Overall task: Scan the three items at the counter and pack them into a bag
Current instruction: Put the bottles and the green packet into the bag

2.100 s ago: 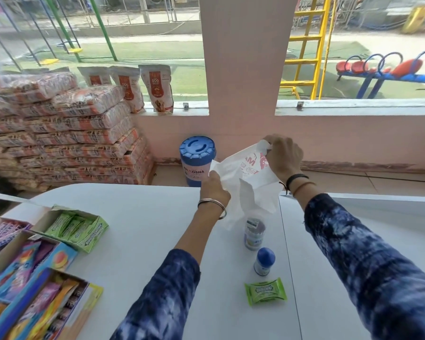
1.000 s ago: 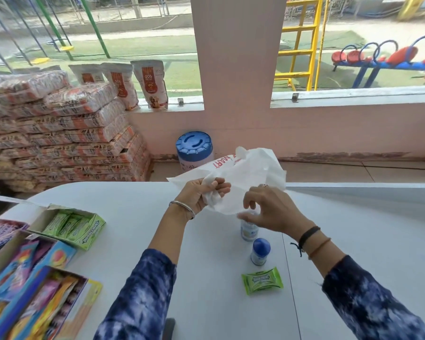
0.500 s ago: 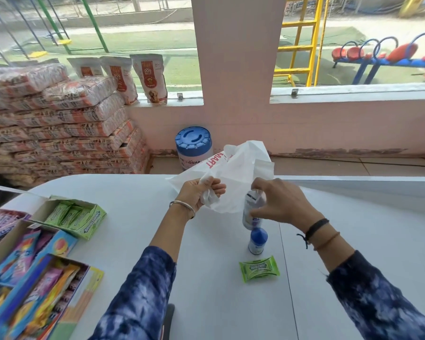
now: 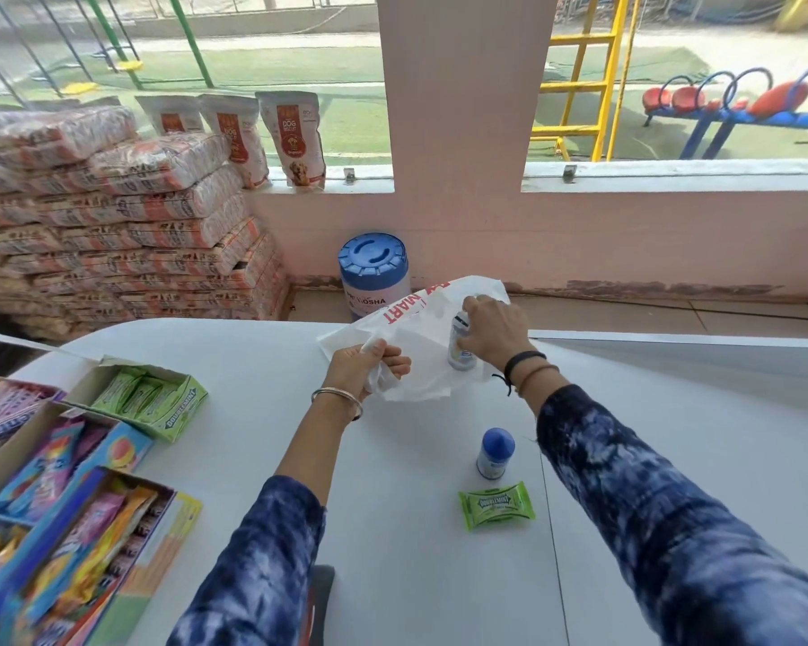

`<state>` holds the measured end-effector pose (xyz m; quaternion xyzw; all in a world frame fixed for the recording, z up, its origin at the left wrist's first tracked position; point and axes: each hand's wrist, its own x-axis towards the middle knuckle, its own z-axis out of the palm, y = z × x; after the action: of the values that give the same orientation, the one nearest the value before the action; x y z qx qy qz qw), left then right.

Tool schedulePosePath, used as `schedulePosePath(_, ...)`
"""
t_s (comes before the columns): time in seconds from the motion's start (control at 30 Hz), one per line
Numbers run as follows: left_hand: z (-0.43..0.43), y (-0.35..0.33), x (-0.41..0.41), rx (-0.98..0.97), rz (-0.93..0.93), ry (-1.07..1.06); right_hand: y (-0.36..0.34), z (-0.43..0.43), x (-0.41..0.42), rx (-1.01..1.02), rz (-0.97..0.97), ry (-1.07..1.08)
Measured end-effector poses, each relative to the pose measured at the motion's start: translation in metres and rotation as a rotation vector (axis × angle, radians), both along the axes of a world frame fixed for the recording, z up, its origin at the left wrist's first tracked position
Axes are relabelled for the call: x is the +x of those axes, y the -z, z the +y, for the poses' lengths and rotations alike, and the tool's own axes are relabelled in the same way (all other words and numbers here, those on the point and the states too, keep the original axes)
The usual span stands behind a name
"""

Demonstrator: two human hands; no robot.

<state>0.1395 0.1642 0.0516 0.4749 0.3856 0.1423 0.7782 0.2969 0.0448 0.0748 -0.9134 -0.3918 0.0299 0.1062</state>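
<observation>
Nearest the camera, the white counter (image 4: pixel 393 575) lies bare between the two tie-dye sleeves, and a thin seam runs up it just right of the packed goods. Along its left edge stand open display boxes of sweets (image 4: pixel 52 515), with an open carton of Doublemint gum (image 4: pixel 150 403) further in; the right half of the counter is free right out to its far rim.

A green Doublemint gum pack (image 4: pixel 496 505) lies flat on the counter, label up. Just beyond it, close but apart, a small white bottle with a blue cap (image 4: pixel 495 453) stands upright. Both sit left of the seam, under the right forearm.

Further out, the left hand (image 4: pixel 367 366) is curled tight, pinching a bunched edge of the white plastic bag (image 4: pixel 421 347), which bears red lettering and hangs crumpled above the counter's far part. The right hand (image 4: pixel 493 331) is closed round a small white bottle (image 4: pixel 460 349), gripping its upper part, tilted slightly, against the bag; whether the bottle is inside the bag's mouth or in front of it cannot be told.

Past the counter's rounded far edge, a tub with a blue lid (image 4: pixel 374 272) stands on the floor by the pink wall. To the left rise stacked sacks (image 4: pixel 127 235), with dog-food pouches (image 4: pixel 292 137) on the sill.
</observation>
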Motion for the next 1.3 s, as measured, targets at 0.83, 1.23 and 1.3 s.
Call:
schedulePosePath(0.83, -0.024, -0.010, -0.010, 0.048, -0.015, -0.023, -0.041, -0.091, -0.090, 0.056, 0.305, 0.060)
schedulePosePath(1.23, -0.022, -0.007, -0.013, 0.072, -0.024, -0.077, -0.001, 0.022, -0.053, 0.134, 0.171, -0.052)
schedulePosePath(1.3, -0.022, -0.005, -0.011, 0.071, -0.027, -0.077, 0.005, 0.030, -0.050, 0.097, 0.140, -0.046)
